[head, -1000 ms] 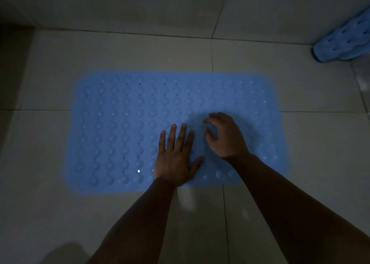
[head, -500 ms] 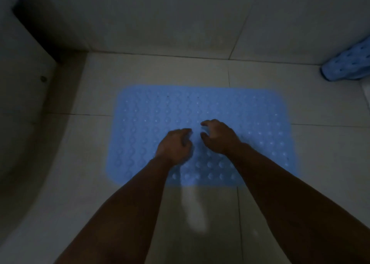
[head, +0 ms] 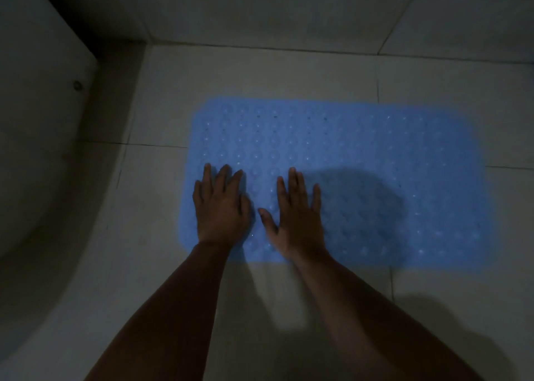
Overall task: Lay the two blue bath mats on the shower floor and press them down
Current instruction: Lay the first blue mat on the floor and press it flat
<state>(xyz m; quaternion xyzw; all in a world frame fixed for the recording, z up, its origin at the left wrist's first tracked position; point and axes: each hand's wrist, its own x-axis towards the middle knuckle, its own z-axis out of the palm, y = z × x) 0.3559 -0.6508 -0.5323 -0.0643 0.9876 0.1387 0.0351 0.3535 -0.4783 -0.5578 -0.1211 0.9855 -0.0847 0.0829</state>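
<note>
Both hands lie flat, palms down, on the left part of a rectangular blue rubber bath mat (head: 361,161) studded with rows of small round bumps. The left hand (head: 221,207) has its fingers straight and slightly spread, pointing away from the person; its little-finger side sits close to the mat's left edge and its wrist crosses the near edge. The right hand (head: 297,216) rests just beside it, fingers straight and close together, the thumb splayed out toward the left hand with a narrow strip of mat showing between them. Neither hand curls round or pinches anything; they only press on the mat's surface.

The mat lies flat on the pale tiled shower floor (head: 260,71), its long side running left to right. A dark shadow falls over the mat just right of the right hand. The mat's right portion carries no hand. Bare tile shows on all four sides: a broad band between the far edge and the tiled wall (head: 289,8), a strip at the left up to a curved pale raised kerb (head: 43,138), and open floor on the near side where the forearms cross. The light is dim, so fine detail of the mat's edges is hard to tell.
</note>
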